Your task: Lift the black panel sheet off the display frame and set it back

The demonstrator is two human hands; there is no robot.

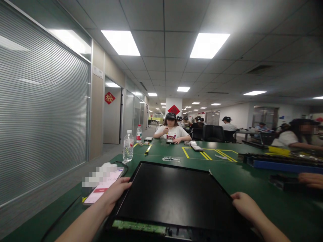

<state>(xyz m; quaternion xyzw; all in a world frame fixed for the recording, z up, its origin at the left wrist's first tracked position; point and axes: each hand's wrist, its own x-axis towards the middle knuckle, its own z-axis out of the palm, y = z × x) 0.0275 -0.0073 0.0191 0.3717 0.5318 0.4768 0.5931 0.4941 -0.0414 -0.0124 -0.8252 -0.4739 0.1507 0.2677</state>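
Black screen [174,195] lies between left hand [115,194] and right hand [245,204], each apparently holding its nearer side edge, underside unseen.

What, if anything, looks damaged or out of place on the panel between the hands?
The black panel, between the left hand and right hand, shows a bare green circuit board along its near edge, odd for a finished screen. No spill or crack is visible.
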